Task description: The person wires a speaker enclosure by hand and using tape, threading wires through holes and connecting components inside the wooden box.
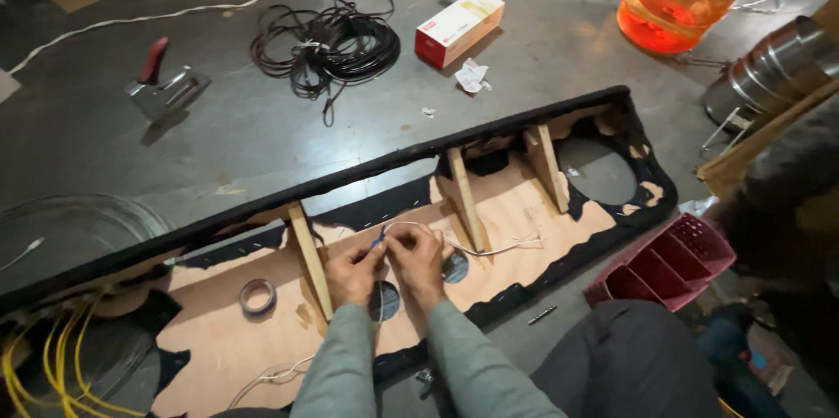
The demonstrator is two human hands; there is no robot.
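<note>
On a grey workshop floor (pixel 218 134), the left hand (pixel 352 274) and right hand (pixel 418 262) pinch a thin white wire (pixel 489 250) together over a fabric-edged plywood panel (pixel 524 208), tape roll (pixel 257 296) just left.

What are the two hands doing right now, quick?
Left hand: closed, pinching a thin white wire with a blue bit at its end.
Right hand: closed on the same wire, touching the left hand, over the wooden panel.

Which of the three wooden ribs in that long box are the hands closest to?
The left rib. Both hands work just right of it, the left hand almost touching; the middle rib and right rib stand farther off.
</note>
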